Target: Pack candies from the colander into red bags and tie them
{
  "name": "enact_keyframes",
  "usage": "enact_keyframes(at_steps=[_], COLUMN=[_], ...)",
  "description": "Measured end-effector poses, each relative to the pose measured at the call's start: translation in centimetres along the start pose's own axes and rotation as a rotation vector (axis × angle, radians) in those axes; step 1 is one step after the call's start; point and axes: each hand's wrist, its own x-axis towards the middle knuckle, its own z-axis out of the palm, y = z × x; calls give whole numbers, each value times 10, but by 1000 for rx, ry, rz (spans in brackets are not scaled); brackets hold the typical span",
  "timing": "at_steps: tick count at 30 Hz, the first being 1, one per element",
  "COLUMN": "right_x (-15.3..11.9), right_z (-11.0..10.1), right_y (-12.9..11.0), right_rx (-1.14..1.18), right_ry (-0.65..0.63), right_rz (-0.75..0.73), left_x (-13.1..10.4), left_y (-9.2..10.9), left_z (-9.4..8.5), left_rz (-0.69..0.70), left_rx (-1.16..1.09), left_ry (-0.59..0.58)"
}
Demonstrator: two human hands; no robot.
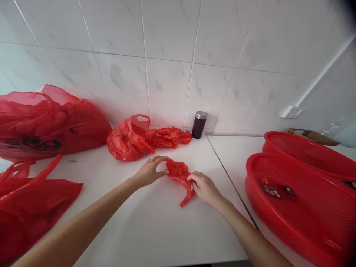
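Red plastic bag (178, 170) crumpled, glossy, narrow-tailed; left hand (150, 171) half-open at edge; right hand (205, 188) pinching it.

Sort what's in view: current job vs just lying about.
In hand:
small red bag, left hand at its edge, right hand pinching it
white table beneath

Seemingly just lying about:
dark flask
large red bag, left
front basket, holding small packets
rear basket

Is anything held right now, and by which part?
A small crumpled red bag: the right hand pinches its right side, near the loose tail; the left hand touches its left end, grip unclear.
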Motion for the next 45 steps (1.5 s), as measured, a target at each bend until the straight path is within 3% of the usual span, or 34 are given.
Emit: enact_keyframes(at_steps=[5, 10, 12, 14, 17, 20, 22, 28, 31, 33, 35, 38, 40, 45], right_x=[-21, -31, -33, -32, -28, -27, -29, -36, -33, -31, -30, -26, -23, -19], right_z=[-12, -45, -55, -56, -48, -42, -44, -54, -53, -49, -43, -29, -22, -21], right_y=[-3, 6, 8, 5, -7, -16, -14, 17, 23, 13, -7, -34, -38, -18], right_rx=[223, 259, 300, 375, 598, 745, 723, 605, 337, 91, -41, -101, -169, -203], right_ry=[136, 511, 567, 527, 458, 456, 482, 513, 488, 561, 614, 432, 301, 203], right_rz=[-17, 199, 274, 299, 326, 338, 353, 488, 523, 426, 209, -89, -124, 6], left_x=[-2, -4, -8, -12, -16, -14, -14, -29, -40, -46, -48, -49, -51, -63], left_y=[20, 5, 4, 15, 45, 66, 65, 36, 33, 38, 45, 58, 64, 68], left_z=[24, 13, 8, 8, 17, 22, 16, -20, -26, -25, -22, -19, -21, -33], left_rz=[87, -12, -54, -24, 73, 15, -81, -278, -352, -386, -406, -378, -329, -309], left_rx=[-14, 35, 31, 6, -189, -379, -416, -496, -547, -598, -649, -708, -727, -720], left_ry=[-112, -31, 34, 62, -17, -95, -100, -99, -121, -217, -305, -311, -295, -364])
